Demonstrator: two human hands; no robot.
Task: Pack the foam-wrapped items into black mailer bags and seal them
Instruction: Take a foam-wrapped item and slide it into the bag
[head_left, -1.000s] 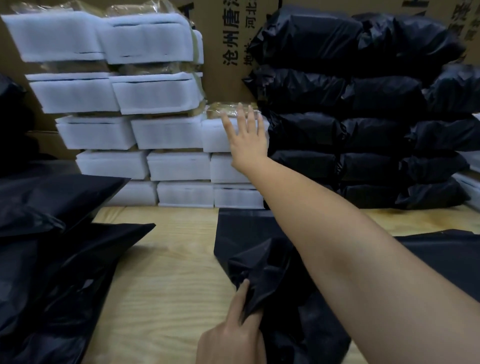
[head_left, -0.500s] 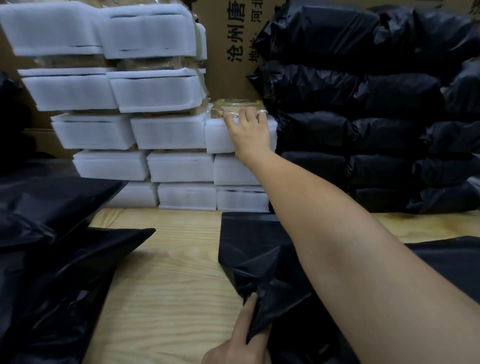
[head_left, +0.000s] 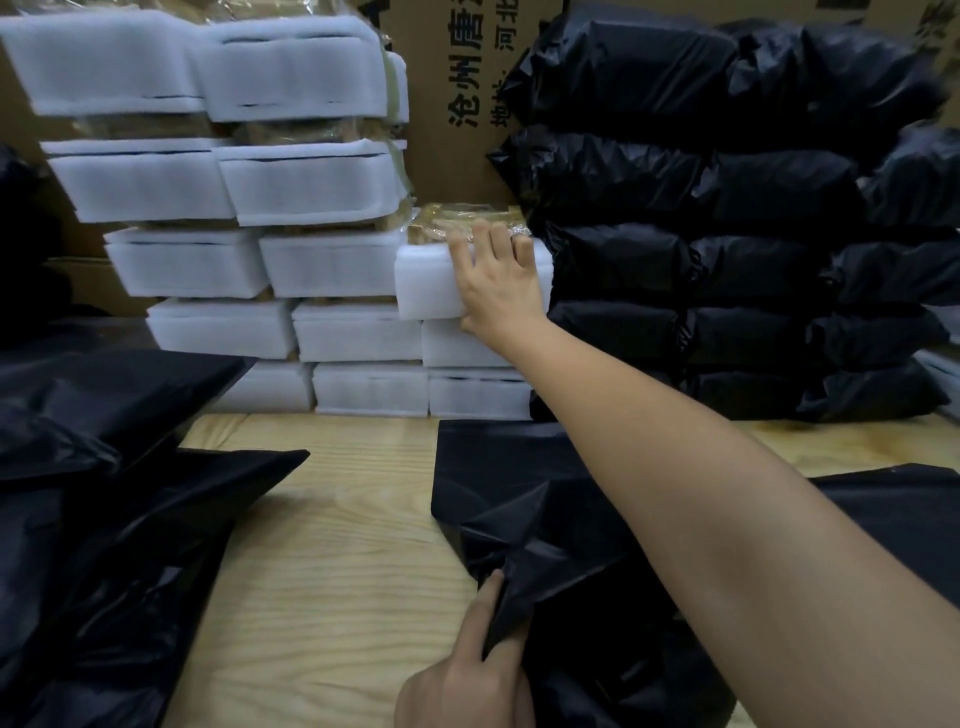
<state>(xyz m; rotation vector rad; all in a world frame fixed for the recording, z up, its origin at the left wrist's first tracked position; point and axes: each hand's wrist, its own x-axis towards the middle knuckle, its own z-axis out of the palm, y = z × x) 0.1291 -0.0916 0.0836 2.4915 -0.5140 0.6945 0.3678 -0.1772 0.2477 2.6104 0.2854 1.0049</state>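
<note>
White foam-wrapped items (head_left: 306, 182) are stacked in rows at the back left of the wooden table. My right hand (head_left: 496, 280) grips the top item of the rightmost short column (head_left: 426, 280), fingers hooked over its upper edge, thumb under its lower edge. At the bottom centre my left hand (head_left: 467, 680) pinches the crumpled mouth of a black mailer bag (head_left: 540, 525) lying on the table. My right forearm crosses over that bag.
Filled black mailer bags (head_left: 727, 218) are piled high at the back right. Loose black bags (head_left: 104, 509) lie heaped at the left. Cardboard boxes (head_left: 452, 104) stand behind the stacks. Bare wooden tabletop (head_left: 332, 545) shows between the bags.
My right hand reached forward from open fingers in the air to closing over the top foam item, which has slid slightly toward me. My left hand kept hold of the bag.
</note>
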